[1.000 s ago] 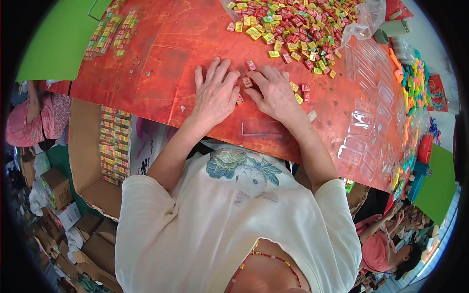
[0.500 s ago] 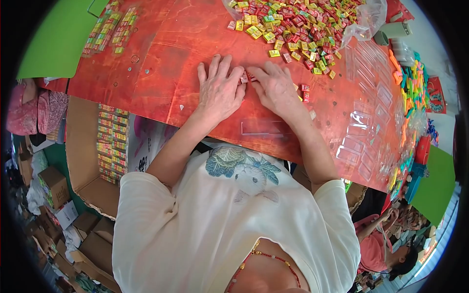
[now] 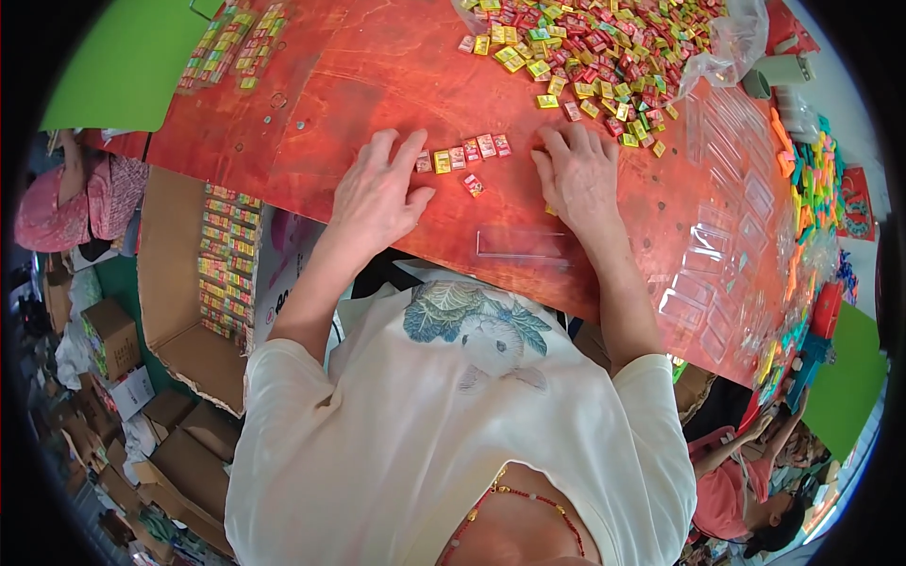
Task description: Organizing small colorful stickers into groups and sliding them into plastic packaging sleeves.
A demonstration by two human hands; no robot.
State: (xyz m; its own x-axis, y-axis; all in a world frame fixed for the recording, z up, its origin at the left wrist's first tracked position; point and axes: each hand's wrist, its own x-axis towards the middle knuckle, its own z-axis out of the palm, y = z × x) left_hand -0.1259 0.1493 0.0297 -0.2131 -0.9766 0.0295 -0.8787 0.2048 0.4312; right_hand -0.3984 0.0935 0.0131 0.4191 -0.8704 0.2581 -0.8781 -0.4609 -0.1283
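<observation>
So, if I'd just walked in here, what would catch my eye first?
Probably the big heap of small red and yellow boxes at the far side of the red-topped table, right of centre. Next, the short row of little red and yellow boxes between the bare left hand and the bare right hand. Then the flat, bright green panel at the picture's upper left.

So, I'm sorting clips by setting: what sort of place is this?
Probably a small packing workshop: a heap of tiny boxes on a red table, clear plastic trays at its right, and a cardboard carton holding rows of similar boxes.
</observation>
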